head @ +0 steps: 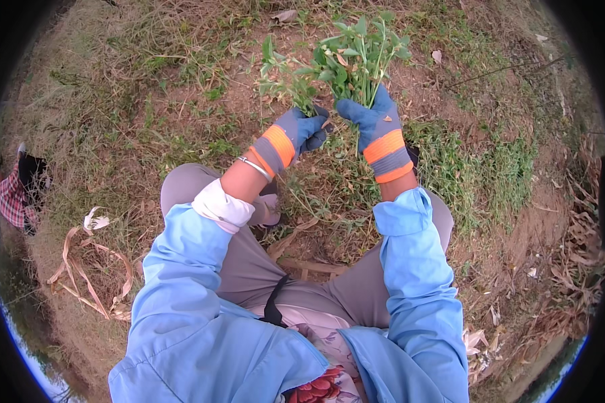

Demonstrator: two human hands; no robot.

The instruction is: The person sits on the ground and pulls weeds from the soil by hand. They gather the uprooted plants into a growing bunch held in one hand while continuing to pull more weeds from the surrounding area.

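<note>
Blue and grey work gloves with orange cuffs cover both of my hands. My right hand (370, 118) grips a thick bunch of leafy green stems (358, 60), its tops pointing away from me and a few dry leaves mixed in. Close beside it, my left hand (305, 128) has its fingers curled around a smaller tuft of green plants (295, 83). The two bunches nearly meet over the soil. Fingers hide the lower stems of both.
Low weeds (464, 176) and loose green cuttings cover the ground at right. Dry corn husks (93, 272) lie at left, with more dried leaves (577, 267) at far right. A wooden seat edge (315, 264) shows between my legs. Another person in a checked shirt (12, 196) is at far left.
</note>
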